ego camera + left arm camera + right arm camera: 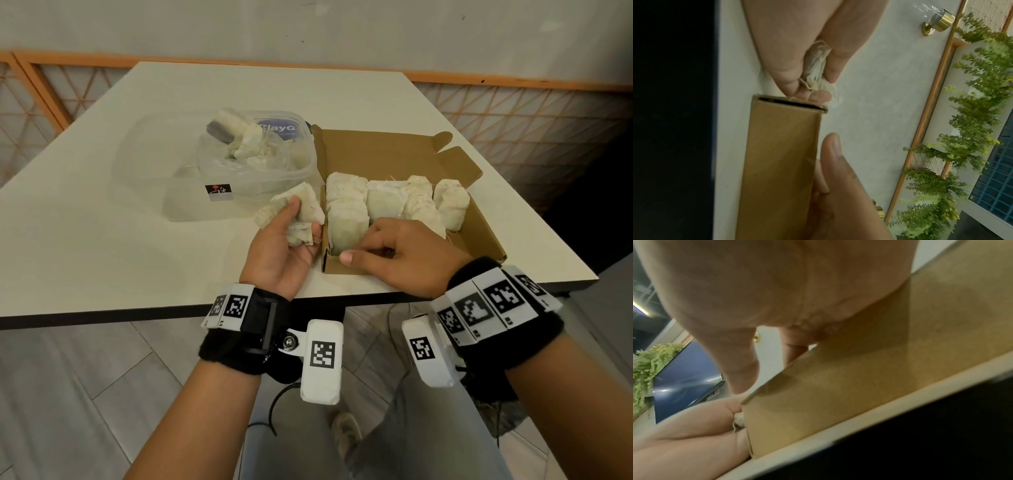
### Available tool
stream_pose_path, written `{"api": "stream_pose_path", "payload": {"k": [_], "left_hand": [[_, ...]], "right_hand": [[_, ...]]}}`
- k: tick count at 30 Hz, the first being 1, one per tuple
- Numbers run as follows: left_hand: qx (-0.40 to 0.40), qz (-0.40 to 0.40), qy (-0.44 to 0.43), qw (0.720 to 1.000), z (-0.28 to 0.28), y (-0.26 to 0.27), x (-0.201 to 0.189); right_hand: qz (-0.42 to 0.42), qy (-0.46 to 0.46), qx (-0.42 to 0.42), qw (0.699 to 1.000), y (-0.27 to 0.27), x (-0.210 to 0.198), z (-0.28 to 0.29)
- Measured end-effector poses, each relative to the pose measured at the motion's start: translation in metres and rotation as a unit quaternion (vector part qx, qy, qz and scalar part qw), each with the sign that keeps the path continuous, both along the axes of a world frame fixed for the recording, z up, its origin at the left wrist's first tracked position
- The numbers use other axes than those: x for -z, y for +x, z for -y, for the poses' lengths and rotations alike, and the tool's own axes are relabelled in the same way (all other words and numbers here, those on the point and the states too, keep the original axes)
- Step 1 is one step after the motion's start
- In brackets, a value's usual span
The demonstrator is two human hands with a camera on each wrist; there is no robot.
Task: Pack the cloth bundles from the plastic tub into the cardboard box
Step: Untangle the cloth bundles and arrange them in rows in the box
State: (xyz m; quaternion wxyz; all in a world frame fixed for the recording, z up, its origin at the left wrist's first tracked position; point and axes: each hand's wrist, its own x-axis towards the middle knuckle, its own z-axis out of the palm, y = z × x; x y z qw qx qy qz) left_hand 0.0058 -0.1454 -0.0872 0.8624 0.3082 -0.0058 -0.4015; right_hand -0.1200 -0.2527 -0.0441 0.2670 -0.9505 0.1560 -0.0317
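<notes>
A clear plastic tub (301, 171) at the table's middle holds several pale cloth bundles (253, 144). Just right of it lies the open cardboard box (486, 233), with several bundles (387, 202) packed side by side. My left hand (301, 222) grips a clump of cloth bundles (308, 202) between tub and box, close to the box's left wall (781, 154); the clump (816, 63) shows between palm and fingers. My right hand (366, 251) is over the box's near-left corner, thumb (740, 369) along the front wall. Its curled fingers reach inside beside the near-left bundle (346, 229), tips hidden.
A grey object (219, 132) and a blue-labelled piece (279, 128) sit in the tub. A clear lid (147, 150) lies left of it. The box flap (376, 150) stands open at the back. The table's front edge (137, 313) runs just behind my wrists.
</notes>
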Motion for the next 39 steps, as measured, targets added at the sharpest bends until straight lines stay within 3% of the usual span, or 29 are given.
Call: {"api": "stream_pose_path", "payload": {"k": [10, 13, 16, 22, 29, 31, 34, 36, 39], "left_hand": [[-0.007, -0.015, -0.017, 1.0, 0.0, 0.0, -0.002], [0.0, -0.023, -0.031, 0.999, -0.002, -0.001, -0.004], [0.004, -0.016, -0.034, 0.999, -0.002, 0.002, 0.0], [0.058, 0.03, -0.071, 0.995, -0.004, -0.005, -0.004], [0.043, -0.022, -0.052, 0.997, -0.001, 0.002, 0.001], [0.042, -0.017, -0.045, 0.998, -0.001, 0.002, -0.001], [0.041, -0.012, -0.039, 0.998, 0.0, 0.003, -0.001], [0.04, -0.017, -0.043, 0.998, 0.001, 0.003, 0.0], [0.039, -0.026, -0.042, 0.998, 0.0, 0.004, 0.001]], "right_hand": [[-0.03, -0.038, -0.023, 0.999, 0.002, 0.009, 0.003], [0.062, 0.031, 0.014, 0.997, 0.0, 0.006, 0.0], [0.196, 0.078, 0.098, 0.973, 0.007, -0.002, -0.003], [0.127, 0.161, 0.105, 0.973, 0.054, -0.011, -0.013], [0.178, 0.258, 0.135, 0.94, 0.047, -0.046, 0.008], [0.143, 0.231, 0.11, 0.956, 0.036, -0.057, 0.019], [0.006, 0.156, 0.056, 0.986, 0.024, -0.063, 0.029], [-0.079, 0.127, 0.026, 0.988, 0.024, -0.061, 0.029], [-0.14, 0.142, 0.008, 0.98, 0.035, -0.056, 0.028]]}}
